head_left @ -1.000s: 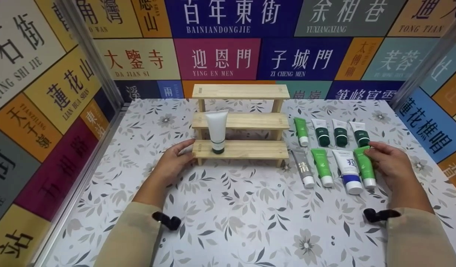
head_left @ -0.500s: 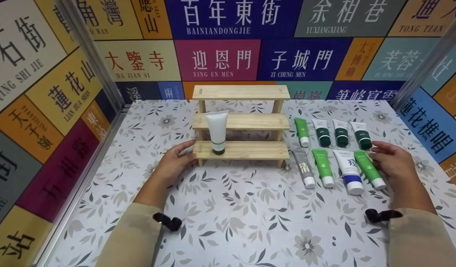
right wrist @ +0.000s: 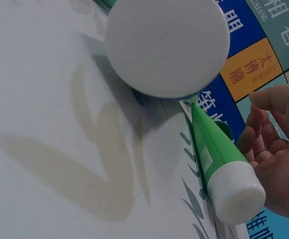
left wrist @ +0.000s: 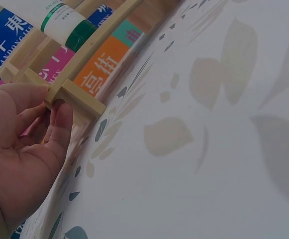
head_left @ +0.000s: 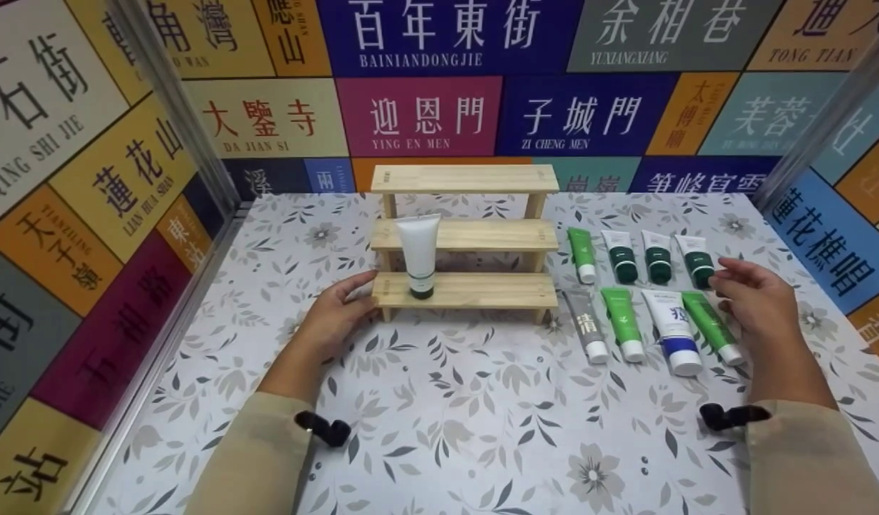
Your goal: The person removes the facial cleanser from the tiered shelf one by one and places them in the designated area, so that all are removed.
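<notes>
My left hand (head_left: 337, 311) holds the left end of the lowest shelf of a three-tier wooden stand (head_left: 475, 290). In the left wrist view, the thumb lies at the plank's end and the fingers (left wrist: 60, 127) curl beneath it. A white tube (head_left: 419, 250) with a dark green cap stands upright on that shelf. My right hand (head_left: 761, 304) hovers with loosely bent fingers beside a slanted green tube (head_left: 712, 325); nothing shows between its fingers in the right wrist view. Just past the fingertips lies a white and dark green tube (head_left: 696, 261).
Two rows of tubes lie right of the stand. The front row includes a grey tube (head_left: 586, 329), another green tube (head_left: 623, 322) and a white and blue tube (head_left: 674, 332). Patterned walls (head_left: 425, 114) enclose the floral table (head_left: 439, 415) at the back and sides.
My right hand let go of the front-row green tube, whose cap end swung right, then lifted slightly away. The left hand and stand have stayed put.
</notes>
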`<move>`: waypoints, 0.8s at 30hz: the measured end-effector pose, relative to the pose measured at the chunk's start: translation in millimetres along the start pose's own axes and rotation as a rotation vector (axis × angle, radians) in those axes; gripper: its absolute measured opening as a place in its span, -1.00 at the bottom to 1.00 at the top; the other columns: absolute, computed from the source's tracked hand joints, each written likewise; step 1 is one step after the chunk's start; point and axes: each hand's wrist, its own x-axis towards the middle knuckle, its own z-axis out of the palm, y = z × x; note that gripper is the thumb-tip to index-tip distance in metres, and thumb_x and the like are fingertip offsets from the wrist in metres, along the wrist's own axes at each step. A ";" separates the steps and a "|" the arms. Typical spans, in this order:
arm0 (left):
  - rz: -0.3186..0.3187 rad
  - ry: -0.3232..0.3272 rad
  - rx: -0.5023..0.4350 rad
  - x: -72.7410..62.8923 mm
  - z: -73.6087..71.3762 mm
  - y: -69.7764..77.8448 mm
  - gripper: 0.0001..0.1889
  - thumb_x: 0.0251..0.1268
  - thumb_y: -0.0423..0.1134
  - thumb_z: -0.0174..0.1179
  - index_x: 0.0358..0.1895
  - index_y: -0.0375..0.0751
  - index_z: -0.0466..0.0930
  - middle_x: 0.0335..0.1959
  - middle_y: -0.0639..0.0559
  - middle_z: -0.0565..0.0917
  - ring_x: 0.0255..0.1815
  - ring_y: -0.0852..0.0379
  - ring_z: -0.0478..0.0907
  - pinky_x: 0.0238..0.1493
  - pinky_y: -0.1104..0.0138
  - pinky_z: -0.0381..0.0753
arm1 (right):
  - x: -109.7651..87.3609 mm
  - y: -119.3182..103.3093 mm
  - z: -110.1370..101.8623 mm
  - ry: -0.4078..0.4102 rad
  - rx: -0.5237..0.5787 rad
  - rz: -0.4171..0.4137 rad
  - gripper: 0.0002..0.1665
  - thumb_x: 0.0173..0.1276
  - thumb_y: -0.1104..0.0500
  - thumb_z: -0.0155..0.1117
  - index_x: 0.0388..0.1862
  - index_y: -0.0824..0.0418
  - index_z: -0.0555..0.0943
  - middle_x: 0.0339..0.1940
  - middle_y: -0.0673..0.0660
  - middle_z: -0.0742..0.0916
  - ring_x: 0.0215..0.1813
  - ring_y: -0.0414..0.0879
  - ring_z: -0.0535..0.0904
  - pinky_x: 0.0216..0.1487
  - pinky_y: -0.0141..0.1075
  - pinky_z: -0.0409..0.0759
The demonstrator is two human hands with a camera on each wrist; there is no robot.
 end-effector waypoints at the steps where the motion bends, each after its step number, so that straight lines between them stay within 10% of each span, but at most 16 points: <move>1: -0.001 0.000 -0.001 0.2 0.1 0.1 -0.41 0.57 -0.38 0.20 0.60 -0.07 0.41 0.54 -0.20 0.50 0.25 0.10 0.71 0.27 0.35 0.68 | -1.7 -1.5 2.5 -0.004 0.001 -0.011 -0.37 0.43 0.04 0.53 0.44 -0.24 0.59 0.06 -0.21 0.64 0.15 -0.20 0.55 -0.04 -0.42 0.65; 14: -0.004 0.009 0.019 -0.2 -0.4 0.9 -0.41 0.57 -0.37 0.22 0.60 -0.07 0.42 0.55 -0.18 0.51 0.25 0.10 0.71 0.30 0.33 0.68 | -32.0 -20.3 46.4 -0.101 -0.119 -0.247 -0.54 0.51 -0.01 0.44 0.34 -0.17 0.62 0.03 -0.18 0.64 0.03 -0.22 0.59 -0.08 -0.47 0.66; 24: -0.018 0.004 0.033 -0.7 -0.7 2.0 -0.42 0.58 -0.35 0.21 0.60 -0.03 0.42 0.57 -0.15 0.48 0.30 0.08 0.68 0.30 0.33 0.68 | -53.0 -23.6 75.6 -0.300 0.170 -0.391 -0.63 0.44 0.28 0.48 0.18 0.12 0.68 -0.15 -0.09 0.73 -0.17 -0.24 0.67 -0.27 -0.46 0.67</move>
